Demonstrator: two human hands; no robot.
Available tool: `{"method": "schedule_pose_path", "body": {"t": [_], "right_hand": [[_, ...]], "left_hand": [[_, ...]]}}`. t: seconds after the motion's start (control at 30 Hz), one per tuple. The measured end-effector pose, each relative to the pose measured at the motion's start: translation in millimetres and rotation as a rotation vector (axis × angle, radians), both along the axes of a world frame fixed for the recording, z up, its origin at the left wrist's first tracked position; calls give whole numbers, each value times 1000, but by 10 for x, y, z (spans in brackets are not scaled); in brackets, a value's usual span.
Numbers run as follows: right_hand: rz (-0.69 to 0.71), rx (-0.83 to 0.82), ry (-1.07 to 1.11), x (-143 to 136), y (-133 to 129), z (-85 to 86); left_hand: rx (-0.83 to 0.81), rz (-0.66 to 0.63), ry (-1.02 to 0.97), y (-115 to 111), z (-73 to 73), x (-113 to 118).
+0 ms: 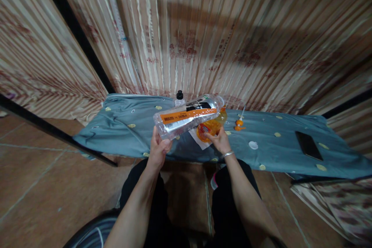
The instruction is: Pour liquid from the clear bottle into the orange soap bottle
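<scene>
My left hand point(158, 148) grips the base end of a large clear plastic bottle point(186, 118) with an orange, silver and black label. The bottle is tilted, its neck pointing up to the right, over a smaller bottle of orange liquid point(209, 128). My right hand point(220, 139) is closed around the lower part of that orange bottle, which leans with its neck up to the right. The clear bottle's mouth lies close to the orange bottle's neck; I cannot tell whether they touch. A white paper point(200, 139) lies beneath the orange bottle.
An orange pump head point(239, 124) with a pale tube lies right of the bottles. Farther right are a white round lid point(253, 145) and a black phone point(308, 145). A black-capped bottle point(179, 97) stands behind. The blue-green cloth point(122, 124) covers the narrow table; a curtain point(186, 38) hangs behind.
</scene>
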State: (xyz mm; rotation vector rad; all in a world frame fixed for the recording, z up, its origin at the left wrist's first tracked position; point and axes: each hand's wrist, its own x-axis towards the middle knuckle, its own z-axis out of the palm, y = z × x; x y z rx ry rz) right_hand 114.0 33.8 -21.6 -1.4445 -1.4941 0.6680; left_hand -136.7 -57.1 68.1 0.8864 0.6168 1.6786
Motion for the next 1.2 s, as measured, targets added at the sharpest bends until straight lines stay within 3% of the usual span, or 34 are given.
{"method": "schedule_pose_path", "body": {"t": [0.9,1.2], "right_hand": [[-45,-49,-27,-35,-52,122],[-31,-37,-4,-16,-21,50]], "left_hand": [[6,-6,-4,-4,11,6],[10,-4,-4,0,31,6]]}}
